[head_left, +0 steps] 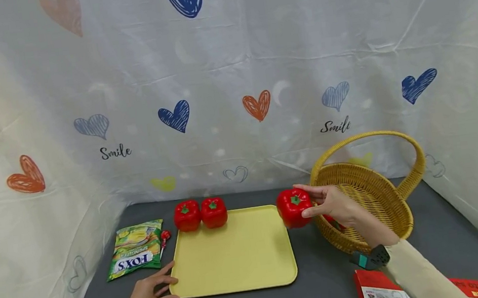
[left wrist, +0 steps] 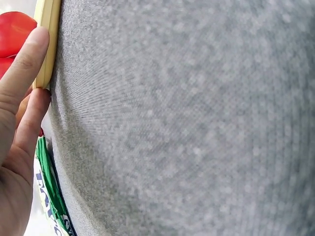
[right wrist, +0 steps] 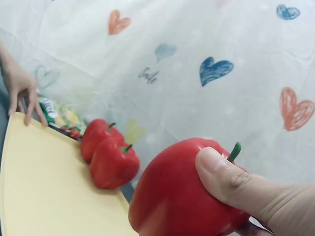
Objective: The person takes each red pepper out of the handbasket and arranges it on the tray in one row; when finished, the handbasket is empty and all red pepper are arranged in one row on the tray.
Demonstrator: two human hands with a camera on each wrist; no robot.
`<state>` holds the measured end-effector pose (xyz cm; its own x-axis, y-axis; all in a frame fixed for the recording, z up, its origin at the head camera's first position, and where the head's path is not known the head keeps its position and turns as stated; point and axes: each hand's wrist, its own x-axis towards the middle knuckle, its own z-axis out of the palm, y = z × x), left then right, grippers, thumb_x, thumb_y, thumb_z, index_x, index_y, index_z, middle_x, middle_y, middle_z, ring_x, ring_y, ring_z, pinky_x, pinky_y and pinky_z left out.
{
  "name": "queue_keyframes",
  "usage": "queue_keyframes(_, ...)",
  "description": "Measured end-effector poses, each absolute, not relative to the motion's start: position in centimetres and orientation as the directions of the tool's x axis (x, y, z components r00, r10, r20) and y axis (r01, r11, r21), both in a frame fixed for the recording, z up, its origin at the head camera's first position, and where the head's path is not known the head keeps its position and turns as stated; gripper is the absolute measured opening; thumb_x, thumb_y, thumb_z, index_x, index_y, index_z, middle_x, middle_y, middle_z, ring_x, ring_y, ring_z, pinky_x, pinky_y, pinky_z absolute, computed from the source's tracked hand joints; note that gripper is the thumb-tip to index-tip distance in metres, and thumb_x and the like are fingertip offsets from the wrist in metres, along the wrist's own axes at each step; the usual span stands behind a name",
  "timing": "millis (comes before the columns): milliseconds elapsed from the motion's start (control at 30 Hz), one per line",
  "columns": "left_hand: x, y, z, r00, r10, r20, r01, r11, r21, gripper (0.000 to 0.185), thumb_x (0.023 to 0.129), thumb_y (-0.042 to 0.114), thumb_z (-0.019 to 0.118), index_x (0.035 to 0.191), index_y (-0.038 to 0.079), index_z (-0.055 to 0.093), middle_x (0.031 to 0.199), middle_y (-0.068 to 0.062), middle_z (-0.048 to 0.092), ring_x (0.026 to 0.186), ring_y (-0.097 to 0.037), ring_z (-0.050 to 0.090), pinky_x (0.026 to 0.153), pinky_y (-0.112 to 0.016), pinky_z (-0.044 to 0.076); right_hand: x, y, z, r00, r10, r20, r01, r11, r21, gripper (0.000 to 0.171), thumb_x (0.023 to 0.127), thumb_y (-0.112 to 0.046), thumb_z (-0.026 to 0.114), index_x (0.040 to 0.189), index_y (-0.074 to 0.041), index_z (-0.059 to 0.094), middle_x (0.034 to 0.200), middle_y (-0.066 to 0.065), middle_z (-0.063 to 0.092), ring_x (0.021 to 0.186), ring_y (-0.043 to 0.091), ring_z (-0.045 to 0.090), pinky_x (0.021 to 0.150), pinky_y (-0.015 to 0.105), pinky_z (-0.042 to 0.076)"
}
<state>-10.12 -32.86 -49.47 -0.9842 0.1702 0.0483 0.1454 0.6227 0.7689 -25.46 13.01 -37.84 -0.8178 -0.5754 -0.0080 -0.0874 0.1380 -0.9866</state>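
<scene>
Red pepper (head_left: 293, 207) gripped in the right hand (head_left: 333, 203) hangs over the tray's (head_left: 234, 259) right edge, unplaced, two peppers (head_left: 200, 214) already at its far-left corner, left hand (head_left: 147, 295) resting open against its near-left corner.

bright, even, soft light; faint shadows; no glare; head view bowed at edges; wrist views blurred up close.
</scene>
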Motion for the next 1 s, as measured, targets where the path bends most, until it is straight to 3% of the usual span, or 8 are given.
queue_keyframes(167,-10.2,-32.9,-49.6,-0.985,0.167,0.046,0.143,0.632,0.762,0.041,0.063,0.034,0.076,0.096,0.011,0.068,0.132,-0.020,0.043,0.110,-0.033,0.049,0.074,-0.018,0.053,-26.5,10.2,-39.5,-0.799,-0.602,0.002,-0.093,0.120,-0.988,0.069,0.074,-0.012,0.074,0.134,-0.002,0.042,0.126,0.022,0.050,0.108,0.027,0.054,0.084,0.034,0.052)
queue_keyframes(400,-10.2,-33.1,-49.5,-0.986,0.159,0.054,0.146,0.658,0.739,0.041,0.063,0.035,0.076,0.097,0.012,0.068,0.132,-0.019,0.044,0.108,-0.031,0.052,0.071,-0.017,0.054,-28.6,7.3,-42.2,-0.826,-0.564,0.012,-0.144,0.189,-0.971,0.068,0.070,-0.021,0.078,0.130,-0.009,0.049,0.120,0.013,0.057,0.107,0.026,0.055,0.083,0.034,0.052)
queue_keyframes(767,-10.2,-32.9,-49.5,-0.987,0.156,0.033,0.125,0.629,0.767,0.043,0.063,0.033,0.077,0.098,0.011,0.068,0.133,-0.019,0.042,0.111,-0.032,0.049,0.074,-0.018,0.054,-31.6,5.1,-44.8,-0.825,-0.565,-0.001,-0.186,0.273,-0.944,0.071,0.065,-0.024,0.080,0.129,-0.012,0.051,0.124,0.008,0.054,0.114,0.027,0.050,0.094,0.040,0.045)
queue_keyframes(1000,-10.2,-32.9,-49.5,-0.986,0.162,0.030,0.125,0.617,0.777,0.043,0.063,0.032,0.077,0.099,0.010,0.068,0.134,-0.020,0.041,0.110,-0.032,0.049,0.074,-0.019,0.054,-32.9,3.6,-45.1,-0.849,-0.526,-0.044,-0.175,0.359,-0.917,0.068,0.061,-0.028,0.082,0.124,-0.026,0.056,0.124,0.002,0.055,0.115,0.020,0.049,0.097,0.040,0.042)
